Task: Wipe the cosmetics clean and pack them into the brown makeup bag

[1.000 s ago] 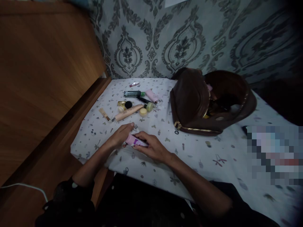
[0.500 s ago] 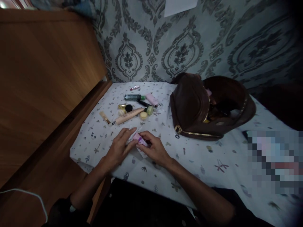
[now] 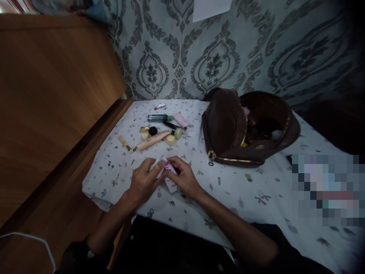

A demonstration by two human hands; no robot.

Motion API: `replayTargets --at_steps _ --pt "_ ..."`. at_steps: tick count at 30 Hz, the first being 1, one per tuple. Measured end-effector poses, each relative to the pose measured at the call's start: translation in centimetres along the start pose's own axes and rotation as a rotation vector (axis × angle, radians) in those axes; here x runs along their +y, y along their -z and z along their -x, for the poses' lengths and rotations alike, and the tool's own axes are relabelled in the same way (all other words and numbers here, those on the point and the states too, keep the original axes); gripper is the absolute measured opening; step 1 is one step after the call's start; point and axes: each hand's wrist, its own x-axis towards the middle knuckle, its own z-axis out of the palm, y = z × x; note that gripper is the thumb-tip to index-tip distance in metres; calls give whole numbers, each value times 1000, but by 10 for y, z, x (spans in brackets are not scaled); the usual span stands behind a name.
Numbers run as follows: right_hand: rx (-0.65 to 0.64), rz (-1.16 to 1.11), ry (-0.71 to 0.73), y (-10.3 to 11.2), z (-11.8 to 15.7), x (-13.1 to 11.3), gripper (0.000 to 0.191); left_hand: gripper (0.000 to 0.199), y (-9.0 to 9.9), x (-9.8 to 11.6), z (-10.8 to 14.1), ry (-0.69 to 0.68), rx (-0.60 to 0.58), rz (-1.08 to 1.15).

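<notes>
Near the front of the table, my left hand and my right hand meet around a small white-and-purple packet. My right thumb and fingers grip it from the right side. At its upper end, my left fingers pinch a whitish, crinkled part, and much of that end is hidden behind them. Just beyond my hands lie a beige tube, a small yellow pot and a little brush.
Farther back are a dark green bottle, a pink tube, a black-lidded jar and a lip tube. An unzipped brown leather bag stands right. A wooden panel borders the left; a blurred-out object lies far right.
The packet has turned between my hands, so more of its white lower part shows. My left fingers have curled closer over its upper end. The whole view has shifted slightly.
</notes>
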Motion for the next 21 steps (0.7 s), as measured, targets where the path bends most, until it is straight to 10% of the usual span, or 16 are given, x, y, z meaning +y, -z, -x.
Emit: replayTargets --at_steps 12,21 --pt "22 -669 -410 -2 -4 -15 49 40 -8 3 2 118 64 360" --pt "-121 -482 -337 -2 -2 -20 48 24 -11 7 4 381 -11 489"
